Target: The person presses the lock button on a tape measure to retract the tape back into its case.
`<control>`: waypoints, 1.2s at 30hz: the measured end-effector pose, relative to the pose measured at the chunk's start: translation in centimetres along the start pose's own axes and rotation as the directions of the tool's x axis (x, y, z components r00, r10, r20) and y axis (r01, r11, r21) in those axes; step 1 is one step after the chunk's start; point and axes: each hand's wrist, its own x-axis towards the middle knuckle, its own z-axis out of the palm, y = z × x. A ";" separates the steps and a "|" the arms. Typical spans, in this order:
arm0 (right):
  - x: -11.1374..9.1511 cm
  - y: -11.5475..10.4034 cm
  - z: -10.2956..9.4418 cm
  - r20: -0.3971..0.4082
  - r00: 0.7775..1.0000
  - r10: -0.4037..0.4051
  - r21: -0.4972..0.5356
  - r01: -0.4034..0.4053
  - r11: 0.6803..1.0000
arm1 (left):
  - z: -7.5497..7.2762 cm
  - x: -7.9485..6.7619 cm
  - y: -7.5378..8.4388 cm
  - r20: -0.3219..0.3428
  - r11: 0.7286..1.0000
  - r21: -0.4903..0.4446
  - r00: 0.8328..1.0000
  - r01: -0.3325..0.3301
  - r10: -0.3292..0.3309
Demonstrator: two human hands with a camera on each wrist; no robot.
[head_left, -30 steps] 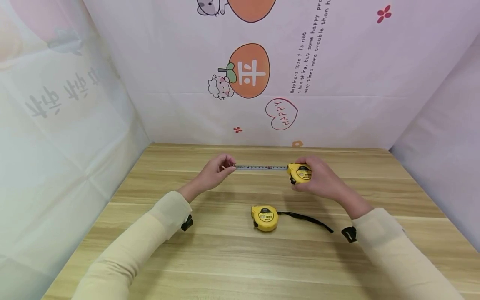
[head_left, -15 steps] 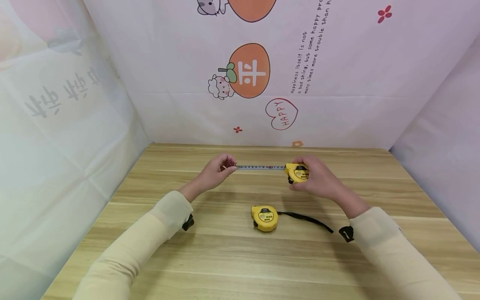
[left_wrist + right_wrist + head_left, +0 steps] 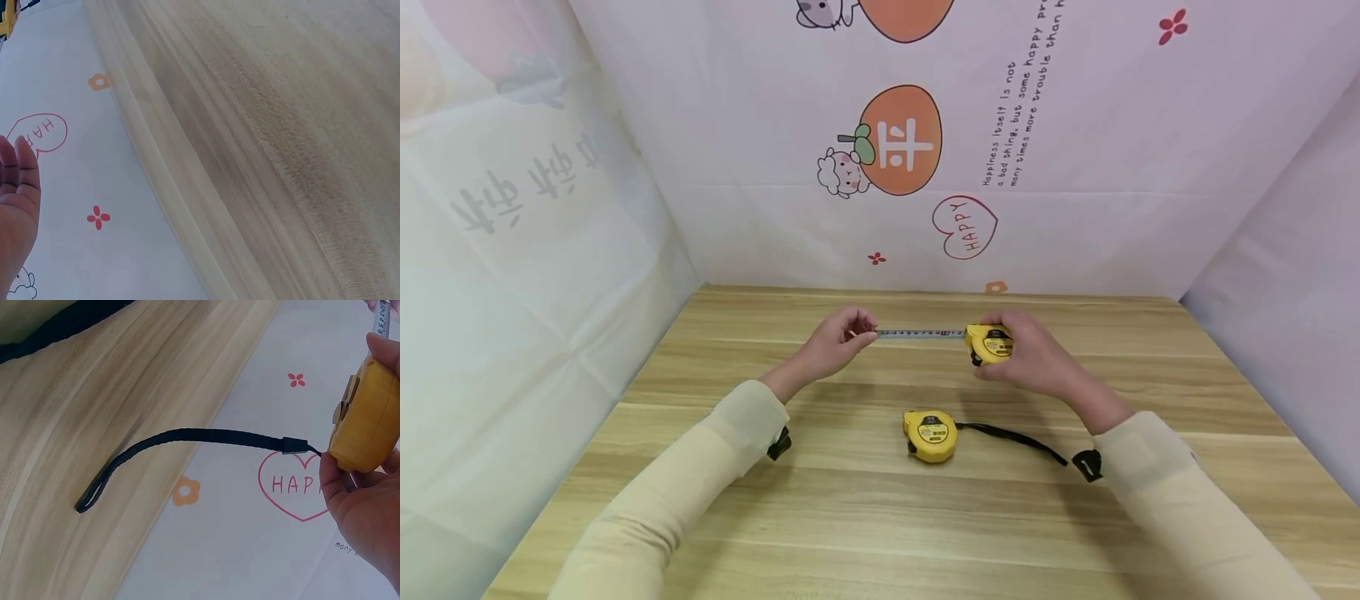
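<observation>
In the head view my right hand (image 3: 1033, 354) grips a yellow tape measure (image 3: 988, 343) by its case, above the far part of the table. Its metal blade (image 3: 919, 334) runs out leftward, with printed numbers up. My left hand (image 3: 837, 343) pinches the blade's free end between thumb and finger. The right wrist view shows the yellow case (image 3: 370, 419) in the fingers and its black wrist strap (image 3: 200, 435) hanging loose. Only part of the left hand (image 3: 19, 194) shows in its wrist view. A second yellow tape measure (image 3: 931, 436) lies on the table, nearer me.
The second tape measure's black strap (image 3: 1011, 437) stretches right across the wooden table (image 3: 880, 517). A printed cloth (image 3: 775, 208) hangs behind the table, with white cloth at both sides. Black wrist bands (image 3: 1087, 465) show under the sleeves.
My right hand has moved a little left with the tape measure, and the blade between the hands has become shorter. The left hand has shifted only slightly. The second tape measure stays put.
</observation>
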 end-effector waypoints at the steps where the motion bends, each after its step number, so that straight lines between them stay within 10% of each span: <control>1: 0.0 0.0 0.0 0.000 1.000 -0.001 0.001 0.001 1.000 | 0.0 0.0 0.0 -0.001 1.000 0.000 1.000 0.001 -0.001; 36: 0.7 -1.2 0.7 0.003 1.000 -0.011 0.003 0.011 1.000 | 0.7 0.4 0.1 -0.003 1.000 0.002 1.000 -0.012 0.012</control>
